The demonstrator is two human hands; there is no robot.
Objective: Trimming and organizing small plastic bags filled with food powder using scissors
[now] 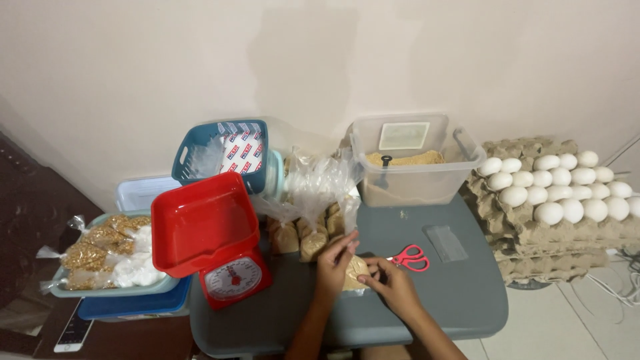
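— Near the front edge of the grey table (460, 293), what are the hands on?

— A small clear plastic bag (355, 270) of tan, crumbly grain. The left hand (335, 262) pinches the bag's thin, crinkled neck, which stands up from it; the right hand (393, 283) is curled around the filled bottom from the right. Both hands are clasping that one bag.

— And just beside them?

— Red-handled scissors (410, 257) lie flat to the right, close to the right hand. Behind the bag, more filled bags (303, 237) of the same tan stuff stand in a bunch, their loose tops glossy and wrinkled.

— What about the containers?

— At the far side, a clear plastic tub (417, 163) holds a layer of tan grain with a dark scoop in it. To the left stands a red kitchen scale (213, 243) with a square, smooth tray and round dial. Farther left, a pale tray (110, 277) holds packets of golden kernels and white powder. A blue slotted basket (220, 153) holds plastic wrappers. On the right, rough cardboard trays (533, 233) are stacked, the top one carrying white eggs (560, 183).
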